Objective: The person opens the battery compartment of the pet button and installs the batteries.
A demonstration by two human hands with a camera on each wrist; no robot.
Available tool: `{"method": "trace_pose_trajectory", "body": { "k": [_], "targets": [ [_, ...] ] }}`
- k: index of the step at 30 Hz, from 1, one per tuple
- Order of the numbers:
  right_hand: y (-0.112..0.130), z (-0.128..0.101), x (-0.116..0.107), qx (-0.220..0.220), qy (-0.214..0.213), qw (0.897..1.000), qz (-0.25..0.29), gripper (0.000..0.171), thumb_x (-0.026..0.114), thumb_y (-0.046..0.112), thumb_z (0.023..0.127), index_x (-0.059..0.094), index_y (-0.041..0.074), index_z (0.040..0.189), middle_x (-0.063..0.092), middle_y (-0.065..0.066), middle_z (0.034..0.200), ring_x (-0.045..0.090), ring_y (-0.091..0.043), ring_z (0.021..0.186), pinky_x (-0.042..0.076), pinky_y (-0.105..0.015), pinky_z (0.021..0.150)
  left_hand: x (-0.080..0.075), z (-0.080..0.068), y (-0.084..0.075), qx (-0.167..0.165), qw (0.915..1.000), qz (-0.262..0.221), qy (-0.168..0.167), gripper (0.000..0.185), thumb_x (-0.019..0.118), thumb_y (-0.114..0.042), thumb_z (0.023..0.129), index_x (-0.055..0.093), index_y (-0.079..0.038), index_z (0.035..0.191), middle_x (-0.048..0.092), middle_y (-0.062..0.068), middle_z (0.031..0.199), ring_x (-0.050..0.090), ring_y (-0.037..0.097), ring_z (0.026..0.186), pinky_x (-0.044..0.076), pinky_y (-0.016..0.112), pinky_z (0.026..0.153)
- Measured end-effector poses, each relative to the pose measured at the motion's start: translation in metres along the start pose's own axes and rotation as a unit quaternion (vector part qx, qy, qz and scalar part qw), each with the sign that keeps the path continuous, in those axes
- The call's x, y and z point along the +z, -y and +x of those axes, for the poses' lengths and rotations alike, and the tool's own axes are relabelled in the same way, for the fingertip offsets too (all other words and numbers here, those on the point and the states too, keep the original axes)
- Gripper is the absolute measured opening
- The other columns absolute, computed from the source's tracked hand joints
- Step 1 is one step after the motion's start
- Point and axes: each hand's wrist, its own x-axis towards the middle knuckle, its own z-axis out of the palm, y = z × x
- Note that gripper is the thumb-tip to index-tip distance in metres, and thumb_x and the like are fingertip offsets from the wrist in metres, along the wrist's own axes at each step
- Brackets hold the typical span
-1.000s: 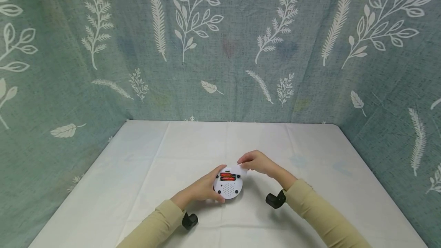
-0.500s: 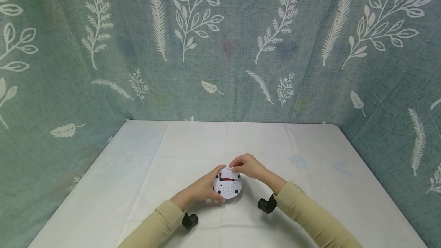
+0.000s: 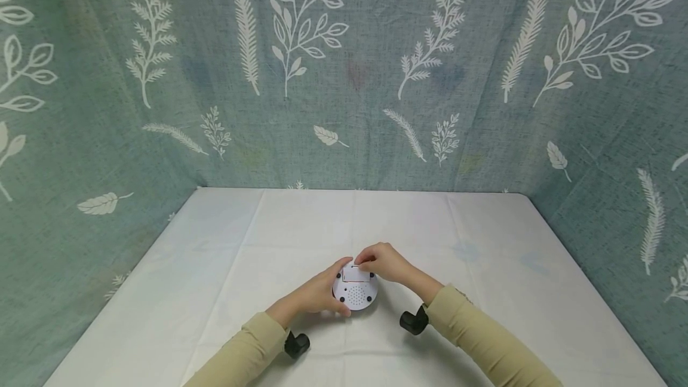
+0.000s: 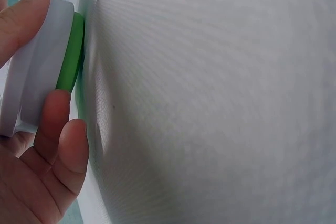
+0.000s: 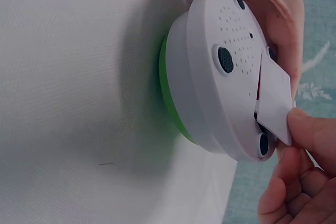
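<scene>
A round white buzzer (image 3: 356, 298) lies face down with its speaker holes and dark round feet upward. The left wrist view shows the green part (image 4: 72, 56) of its underside near the cloth. My left hand (image 3: 318, 292) grips its rim from the left, thumb on the near side and fingers on the far side. My right hand (image 3: 388, 264) pinches the white battery cover (image 5: 274, 95) by its far edge. That cover lies over the battery compartment, slightly raised, with a thin red strip visible along one edge. Most of the batteries is hidden beneath it.
A white cloth (image 3: 258, 232) covers the table. Green leaf-patterned fabric (image 3: 355, 136) hangs behind it and at both sides. Black wrist cameras (image 3: 412, 321) sit on both wrists, below the beige sleeves.
My right hand has moved left and slightly nearer with the battery cover, bringing it over the compartment. The red batteries, visible earlier, are now covered. My left hand keeps its grip on the buzzer.
</scene>
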Motion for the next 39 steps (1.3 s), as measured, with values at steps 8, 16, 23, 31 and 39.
{"method": "trace_pose_trajectory", "body": {
  "k": [8, 16, 23, 31, 39],
  "targets": [
    [0.003, -0.001, 0.0, -0.02, -0.003, 1.0, -0.019, 0.011, 0.06, 0.003, 0.085, 0.069, 0.004, 0.091, 0.066, -0.003, 0.085, 0.054, -0.009, 0.071, 0.048, -0.021, 0.062, 0.0, 0.0, 0.0, 0.0, 1.0, 0.001, 0.002, 0.109, 0.084, -0.026, 0.061, 0.016, -0.011, 0.145, 0.043, 0.014, 0.134, 0.046, 0.026, 0.115, 0.035, 0.048, 0.096],
    [0.005, -0.001, 0.001, -0.026, -0.004, 0.999, -0.021, 0.01, 0.061, 0.001, 0.084, 0.069, 0.003, 0.089, 0.066, -0.004, 0.085, 0.053, -0.009, 0.072, 0.047, -0.02, 0.061, -0.001, 0.001, -0.001, -0.002, 0.9999, -0.006, 0.008, 0.108, 0.084, -0.025, 0.062, 0.016, -0.011, 0.145, 0.044, 0.013, 0.132, 0.047, 0.024, 0.112, 0.036, 0.046, 0.095],
    [0.005, -0.002, 0.004, -0.036, -0.022, 0.998, -0.046, 0.01, 0.063, 0.002, 0.083, 0.07, 0.003, 0.091, 0.064, -0.003, 0.083, 0.052, -0.009, 0.071, 0.045, -0.019, 0.06, -0.001, 0.001, -0.001, -0.002, 0.9999, -0.004, 0.009, 0.108, 0.084, -0.025, 0.062, 0.016, -0.011, 0.145, 0.044, 0.012, 0.132, 0.047, 0.024, 0.111, 0.036, 0.045, 0.094],
    [0.001, -0.002, 0.009, -0.042, -0.066, 0.995, -0.058, 0.005, 0.069, 0.008, 0.079, 0.072, 0.007, 0.084, 0.057, -0.001, 0.079, 0.046, -0.01, 0.068, 0.04, -0.019, 0.055, 0.0, 0.002, 0.001, 0.002, 1.0, 0.005, 0.007, 0.108, 0.084, -0.024, 0.062, 0.016, -0.009, 0.145, 0.044, 0.013, 0.132, 0.047, 0.024, 0.111, 0.036, 0.045, 0.095],
    [-0.008, -0.002, 0.015, 0.08, -0.045, 0.996, 0.019, 0.03, 0.067, 0.026, 0.082, 0.063, 0.007, 0.105, 0.059, -0.007, 0.095, 0.052, -0.015, 0.072, 0.046, -0.025, 0.058, -0.001, 0.001, 0.001, 0.002, 0.9999, 0.005, 0.01, 0.107, 0.084, -0.025, 0.062, 0.017, -0.012, 0.145, 0.039, 0.013, 0.138, 0.044, 0.026, 0.117, 0.034, 0.047, 0.098]
  ]
}}
